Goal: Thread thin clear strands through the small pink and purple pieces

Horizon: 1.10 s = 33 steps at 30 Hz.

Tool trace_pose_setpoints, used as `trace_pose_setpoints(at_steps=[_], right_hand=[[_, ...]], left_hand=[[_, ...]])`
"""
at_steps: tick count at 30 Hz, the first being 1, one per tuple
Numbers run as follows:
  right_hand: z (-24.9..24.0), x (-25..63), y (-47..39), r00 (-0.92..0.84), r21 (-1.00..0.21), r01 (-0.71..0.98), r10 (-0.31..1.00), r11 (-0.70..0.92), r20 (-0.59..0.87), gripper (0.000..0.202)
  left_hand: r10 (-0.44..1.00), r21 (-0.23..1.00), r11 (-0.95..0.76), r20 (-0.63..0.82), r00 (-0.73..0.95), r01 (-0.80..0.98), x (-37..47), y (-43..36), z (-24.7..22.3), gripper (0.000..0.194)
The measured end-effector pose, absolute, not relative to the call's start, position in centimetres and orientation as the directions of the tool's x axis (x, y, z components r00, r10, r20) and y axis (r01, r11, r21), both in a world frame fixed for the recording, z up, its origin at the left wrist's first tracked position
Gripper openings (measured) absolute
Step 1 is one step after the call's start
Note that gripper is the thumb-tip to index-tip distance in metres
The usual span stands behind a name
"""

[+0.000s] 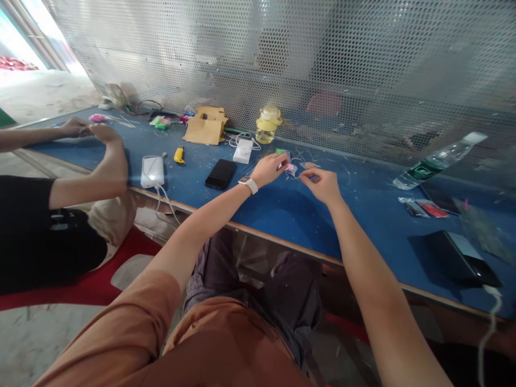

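Over the blue table, my left hand [271, 169], with a white watch [249, 184] on its wrist, is closed on a small pink item [289, 169] whose kind is too small to make out. Just to its right is my right hand [322, 184], thumb and fingertips pinched together. Whatever sits in that pinch is too fine to see. Thin clear strands [318, 154] lie on the table behind both hands. A small green piece [280, 151] shows beyond my left fingers.
A black phone [220, 174], a white power bank [243, 151] and a yellow cup [268, 124] stand left of my hands. Farther left lie a yellow cutter [179, 155] and a co-worker's hands [88, 129]. Rightward are a tilted water bottle [437, 161] and a black box [457, 258].
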State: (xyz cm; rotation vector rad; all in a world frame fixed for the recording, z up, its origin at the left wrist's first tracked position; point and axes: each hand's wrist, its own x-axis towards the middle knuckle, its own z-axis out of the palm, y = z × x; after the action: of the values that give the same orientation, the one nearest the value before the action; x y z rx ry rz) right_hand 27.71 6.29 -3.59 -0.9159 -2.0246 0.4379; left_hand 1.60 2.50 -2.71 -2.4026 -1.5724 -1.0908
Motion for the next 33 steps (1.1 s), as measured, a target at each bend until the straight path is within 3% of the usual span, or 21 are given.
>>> trace_pose_setpoints(at_steps=[4, 12, 18, 21, 27, 33], right_hand=[[-3.34, 27.74, 5.91, -0.405, -0.573, 0.446, 0.726, 0.688, 0.556, 0.038], [-3.04, 27.46, 5.69, -0.381, -0.563, 0.456, 0.723, 0.689, 0.577, 0.045], [-3.22, 27.45, 5.84, -0.38, -0.575, 0.433, 0.719, 0.694, 0.582, 0.045], [-3.26, 27.37, 5.88, -0.377, -0.57, 0.426, 0.711, 0.703, 0.594, 0.045], [-3.27, 27.15, 5.92, -0.367, -0.576, 0.409, 0.705, 0.708, 0.607, 0.048], [-2.83, 27.11, 5.46, -0.373, -0.578, 0.414, 0.711, 0.703, 0.596, 0.055]], left_hand=[[0.757, 0.279, -0.481, 0.61, 0.234, 0.831, 1.63, 2.34, -2.73, 0.02], [0.706, 0.064, -0.499, 0.608, 0.363, 0.864, 1.47, 2.53, -3.13, 0.029], [0.703, -0.022, -0.497, 0.577, 0.417, 0.867, 1.35, 2.87, -3.42, 0.032], [0.696, -0.006, -0.505, 0.588, 0.412, 0.863, 1.25, 2.9, -3.48, 0.031], [0.712, 0.138, -0.468, 0.644, 0.28, 0.873, 1.38, 2.68, -3.36, 0.024], [0.78, 0.216, -0.401, 0.591, 0.208, 0.89, 1.67, 2.02, -2.78, 0.016]])
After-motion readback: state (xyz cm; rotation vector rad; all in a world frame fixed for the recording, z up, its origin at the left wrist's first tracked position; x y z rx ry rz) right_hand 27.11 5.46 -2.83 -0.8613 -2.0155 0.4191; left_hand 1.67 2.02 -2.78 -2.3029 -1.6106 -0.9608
